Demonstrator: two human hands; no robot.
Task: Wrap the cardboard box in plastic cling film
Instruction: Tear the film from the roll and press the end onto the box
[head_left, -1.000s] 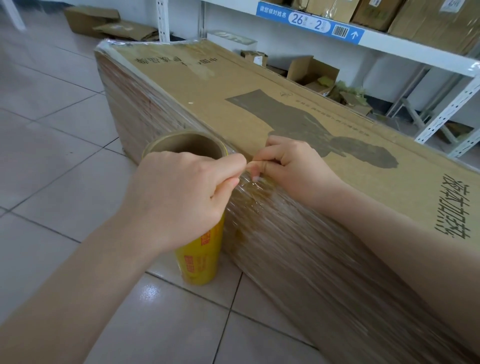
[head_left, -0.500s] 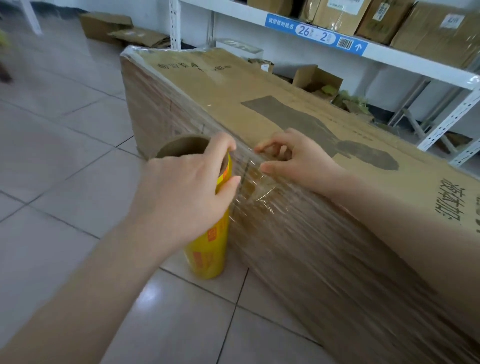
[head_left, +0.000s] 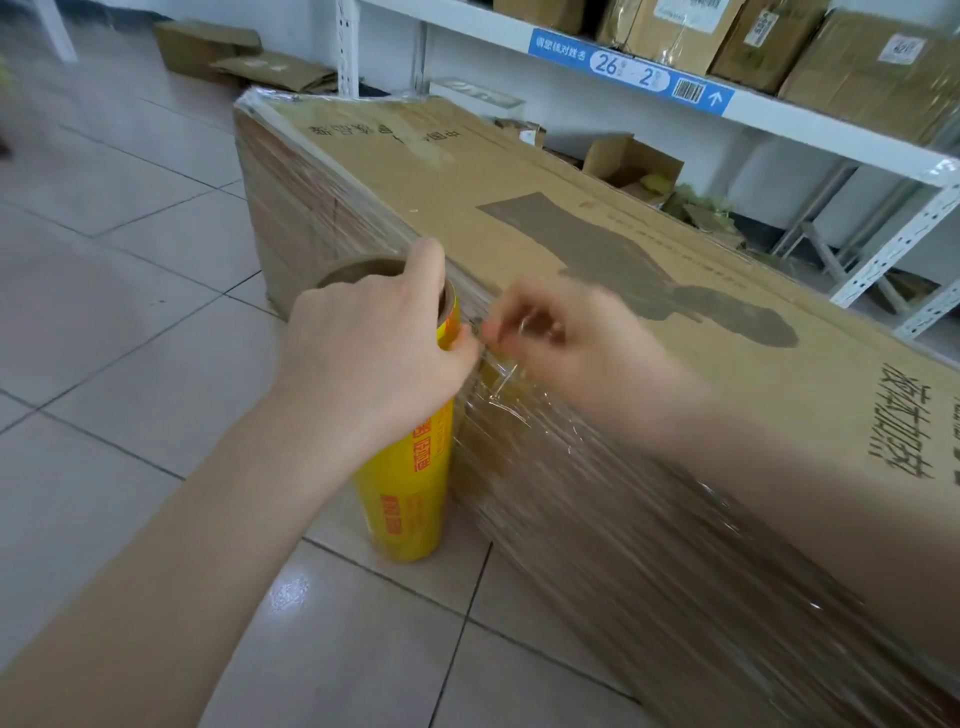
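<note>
Left hand (head_left: 374, 343) grips the top of the yellow cling film roll (head_left: 410, 478), which stands upright on the tiled floor (head_left: 130, 291) just beside the box's near side, fingers curled over the cardboard core rim, thumb and forefinger pinched at the film edge. Right hand (head_left: 561, 338), motion-blurred, rests at the top near edge of the long cardboard box (head_left: 597, 249), fingertips narrow and seemingly pinching loose cling film (head_left: 498, 384), exact grip hard to tell; box lies on the floor, near side already film-covered, white shelf rack (head_left: 779, 111) with cartons behind
</note>
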